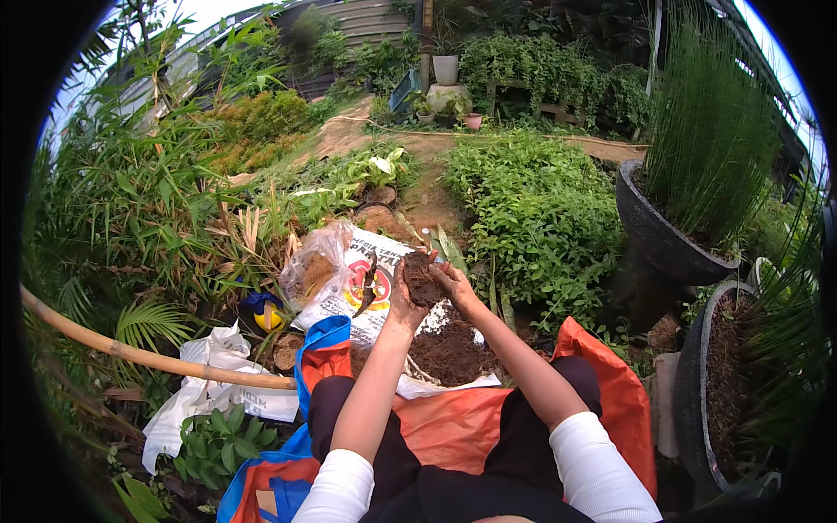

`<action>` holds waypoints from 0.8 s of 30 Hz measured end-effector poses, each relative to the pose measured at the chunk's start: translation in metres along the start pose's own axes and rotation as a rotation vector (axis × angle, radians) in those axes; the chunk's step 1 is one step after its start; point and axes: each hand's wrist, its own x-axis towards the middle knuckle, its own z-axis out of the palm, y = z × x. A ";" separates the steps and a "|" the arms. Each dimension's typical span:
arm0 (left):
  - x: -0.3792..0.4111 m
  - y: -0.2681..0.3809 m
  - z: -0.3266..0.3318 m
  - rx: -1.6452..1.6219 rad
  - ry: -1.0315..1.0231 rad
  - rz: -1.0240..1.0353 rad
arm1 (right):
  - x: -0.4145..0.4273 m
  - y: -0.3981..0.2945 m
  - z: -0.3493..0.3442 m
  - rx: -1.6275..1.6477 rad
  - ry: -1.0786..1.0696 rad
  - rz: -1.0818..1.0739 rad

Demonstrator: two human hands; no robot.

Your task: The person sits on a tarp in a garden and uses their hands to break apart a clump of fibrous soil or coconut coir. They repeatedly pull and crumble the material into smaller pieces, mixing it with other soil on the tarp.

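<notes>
A dark clump of soil or root ball (422, 278) is held between both my hands, above a printed white sack. My left hand (405, 307) cups it from the left and below, and my right hand (454, 284) grips its right side; soil coats the fingers. Under the hands, a heap of dark brown soil (454, 356) with white granules at its upper edge lies on white sheeting. On the white sack (327, 314) rests a dark, curled strip (368, 287). A clear plastic bag (317, 268) with brown fibrous material sits at the sack's left.
An orange tarp (451, 425) spreads beneath and around my legs. At the left are a bamboo pole (157, 359), crumpled white sacks (222, 379) and a yellow-and-blue object (267, 317). Large dark planters (686, 242) stand at the right. Leafy plants (536, 216) grow ahead.
</notes>
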 end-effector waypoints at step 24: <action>0.003 -0.020 0.010 0.355 0.355 0.259 | 0.007 0.017 0.025 0.196 0.282 -0.130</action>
